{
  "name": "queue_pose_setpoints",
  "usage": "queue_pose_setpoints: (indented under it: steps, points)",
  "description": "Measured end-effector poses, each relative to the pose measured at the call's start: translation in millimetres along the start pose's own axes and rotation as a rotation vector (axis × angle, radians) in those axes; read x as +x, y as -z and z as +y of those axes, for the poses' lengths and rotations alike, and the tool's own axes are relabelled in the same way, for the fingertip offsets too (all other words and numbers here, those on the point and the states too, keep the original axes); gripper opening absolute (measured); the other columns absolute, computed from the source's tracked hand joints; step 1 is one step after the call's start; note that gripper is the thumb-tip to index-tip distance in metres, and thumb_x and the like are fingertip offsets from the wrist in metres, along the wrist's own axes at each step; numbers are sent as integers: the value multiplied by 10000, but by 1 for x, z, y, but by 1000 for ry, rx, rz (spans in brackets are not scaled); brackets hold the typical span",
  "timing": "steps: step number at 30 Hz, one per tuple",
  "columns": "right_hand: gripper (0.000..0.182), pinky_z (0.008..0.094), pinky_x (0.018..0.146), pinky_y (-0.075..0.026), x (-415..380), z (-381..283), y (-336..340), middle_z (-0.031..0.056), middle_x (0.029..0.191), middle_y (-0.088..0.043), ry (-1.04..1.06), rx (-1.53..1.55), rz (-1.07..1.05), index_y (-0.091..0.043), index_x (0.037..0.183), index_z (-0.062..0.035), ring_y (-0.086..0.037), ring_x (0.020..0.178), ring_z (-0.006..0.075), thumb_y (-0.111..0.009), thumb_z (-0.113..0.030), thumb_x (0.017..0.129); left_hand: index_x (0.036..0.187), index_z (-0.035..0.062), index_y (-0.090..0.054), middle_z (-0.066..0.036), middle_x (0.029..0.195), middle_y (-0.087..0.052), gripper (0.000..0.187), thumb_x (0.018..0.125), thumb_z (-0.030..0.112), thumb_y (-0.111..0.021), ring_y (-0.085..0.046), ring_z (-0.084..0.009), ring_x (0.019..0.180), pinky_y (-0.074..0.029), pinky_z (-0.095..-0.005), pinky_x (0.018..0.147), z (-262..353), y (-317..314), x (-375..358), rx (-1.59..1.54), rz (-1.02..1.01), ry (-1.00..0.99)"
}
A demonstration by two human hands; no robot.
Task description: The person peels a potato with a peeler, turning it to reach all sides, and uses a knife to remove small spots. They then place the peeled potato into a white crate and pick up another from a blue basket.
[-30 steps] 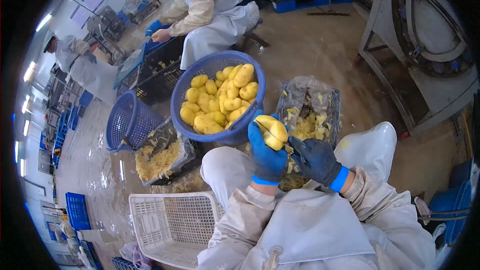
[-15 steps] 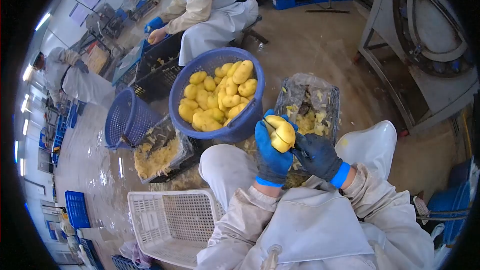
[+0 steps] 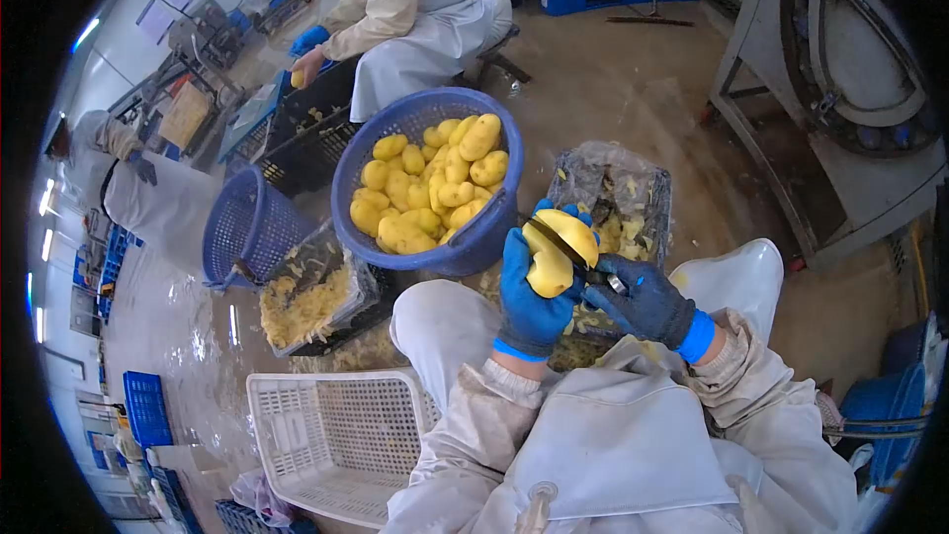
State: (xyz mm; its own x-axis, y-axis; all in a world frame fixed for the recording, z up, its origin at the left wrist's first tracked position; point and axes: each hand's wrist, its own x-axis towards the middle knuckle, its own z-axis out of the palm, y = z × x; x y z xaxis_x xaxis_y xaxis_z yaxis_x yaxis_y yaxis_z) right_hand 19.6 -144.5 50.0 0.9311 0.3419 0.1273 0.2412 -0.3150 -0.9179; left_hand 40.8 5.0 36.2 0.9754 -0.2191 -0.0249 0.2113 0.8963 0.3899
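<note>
My left hand (image 3: 532,302), in a blue glove, is wrapped around a peeled yellow potato (image 3: 550,273) above my lap. My right hand (image 3: 645,309), in a dark glove with a blue cuff, grips a knife (image 3: 557,241) whose dark blade lies across the potato, between a larger piece and a rounded upper piece. Beyond my hands is a plastic-lined crate (image 3: 652,188) with peelings in it. A blue basket (image 3: 346,178) full of peeled potatoes (image 3: 435,183) stands ahead to the left.
A white crate (image 3: 259,405) lies left of my knee. Another lined crate of peelings (image 3: 306,307) and a second blue basket (image 3: 232,237) stand farther left. A person (image 3: 415,0) sits ahead by dark crates, and a metal machine (image 3: 751,119) stands at right.
The knife blade now shows clearly across the potato, and the cut has opened between its pieces. My right hand has turned and shifted slightly; my left hand still holds the potato.
</note>
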Motion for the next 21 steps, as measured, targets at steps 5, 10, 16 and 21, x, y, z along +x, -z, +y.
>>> queue_pose_setpoints:
  steps: [5, 10, 16, 21]
  points:
    - [391, 319, 643, -477, -9, -22, 13, 133, 767, -617, 56, -72, -99, -575, 1131, -35, -599, 666, 200, -680, -172, 781, 1255, 109, -423, -107, 1201, -510, 440, 951, 420, -351, -488, -253, 1130, -389, -405, 977, 2, 13, 2, -108, 27, 1]
    - [528, 349, 653, -481, 7, -26, 7, 148, 817, -606, 189, -333, 246, -533, 1174, -17, -605, 716, 264, -714, -256, 740, 1251, 107, -404, -98, 1131, -535, 419, 940, 388, -413, -537, -254, 1058, -428, -394, 938, -3, 13, 1, -77, 120, -63]
    - [572, 363, 709, -487, 15, -7, 1, 180, 911, -619, 243, -377, 248, -532, 1172, -33, -607, 819, 336, -704, -353, 731, 1268, 97, -391, -100, 1143, -524, 420, 950, 371, -390, -530, -238, 1059, -428, -379, 936, -8, 28, 0, 50, 150, -144]
    - [452, 293, 681, -494, 19, 12, 2, 65, 874, -616, 20, 70, 141, -558, 1102, -4, -596, 777, 148, -746, -184, 733, 1334, 86, -341, -109, 1215, -485, 464, 968, 371, -329, -465, -225, 1150, -384, -378, 984, -3, 14, -2, 135, 47, -69]
